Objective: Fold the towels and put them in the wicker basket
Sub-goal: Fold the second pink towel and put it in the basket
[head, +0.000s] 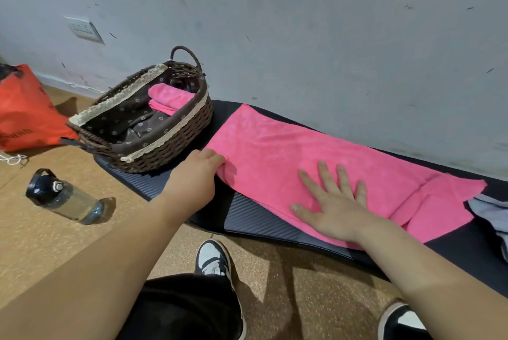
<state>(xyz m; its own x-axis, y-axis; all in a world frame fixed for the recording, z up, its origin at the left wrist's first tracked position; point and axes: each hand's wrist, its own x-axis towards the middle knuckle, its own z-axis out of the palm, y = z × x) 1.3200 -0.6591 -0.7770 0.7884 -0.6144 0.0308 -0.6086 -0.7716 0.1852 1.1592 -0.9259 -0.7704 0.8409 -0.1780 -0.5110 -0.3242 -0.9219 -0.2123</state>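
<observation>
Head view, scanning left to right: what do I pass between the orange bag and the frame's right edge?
Orange bag → wicker basket → left hand, gripping the edge of the pink towel → right hand, flat on that towel → grey cloth.

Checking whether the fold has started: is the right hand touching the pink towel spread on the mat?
Touching. The head view shows the right hand lying flat on the pink towel, palm down and fingers spread across the cloth.
</observation>
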